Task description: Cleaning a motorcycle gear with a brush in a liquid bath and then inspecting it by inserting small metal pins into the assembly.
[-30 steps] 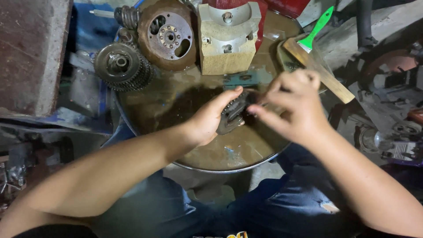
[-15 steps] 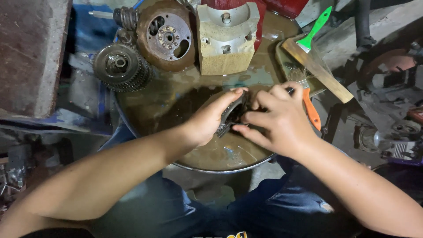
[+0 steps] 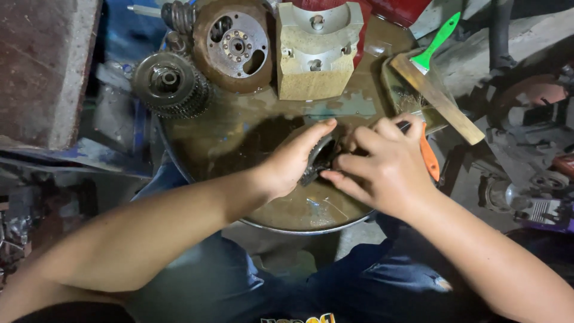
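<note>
Down at the middle of the round, oil-stained metal tabletop (image 3: 239,143), both hands meet around a small dark round metal part (image 3: 318,160). The left hand (image 3: 293,161) cups that part from the left, its fingers curled around the rim and the forefinger stretched over the top. The right hand (image 3: 385,170) closes on the part from the right, fingertips pressed against its edge, and the same hand also grips an orange-handled tool (image 3: 428,157), whose handle sticks out behind the knuckles; the tool's working end is hidden by the fingers. The part sits just above the tabletop's near half, mostly covered by the two hands.

Along the far edge lie a dark toothed gear cluster (image 3: 170,84), a rusty brown round disc with holes (image 3: 232,45) just beside it, and a pale grey-and-tan cast metal block (image 3: 317,51) to the right of the disc. Farther right, a green-handled paintbrush (image 3: 433,48) rests over a flat wooden strip (image 3: 439,98). The person's blue trousers (image 3: 382,287) show below.
</note>
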